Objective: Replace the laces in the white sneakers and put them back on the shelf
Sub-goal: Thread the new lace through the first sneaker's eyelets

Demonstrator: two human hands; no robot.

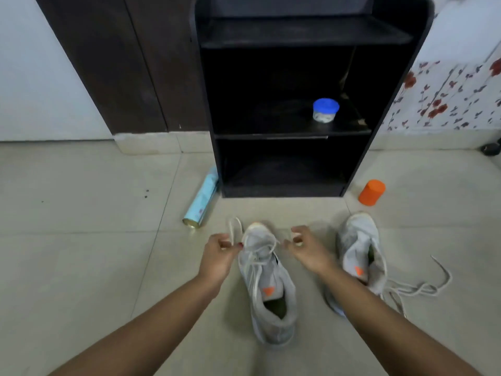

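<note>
Two white sneakers stand on the tiled floor in front of a black shelf unit (287, 137). The left sneaker (271, 294) lies between my hands, toe toward the shelf, with a white lace (260, 251) threaded near its toe. My left hand (219, 256) pinches one end of that lace, which loops up to the left. My right hand (306, 248) pinches the other end on the right side. The right sneaker (360, 253) sits apart to the right, without a lace through its eyelets. A loose white lace (423, 286) lies beside it on the floor.
A light blue spray can (202, 199) lies on the floor left of the shelf. An orange cup (372, 192) stands to the shelf's right. A blue-lidded jar (325, 109) sits on the middle shelf. A dark door (122, 63) is behind on the left.
</note>
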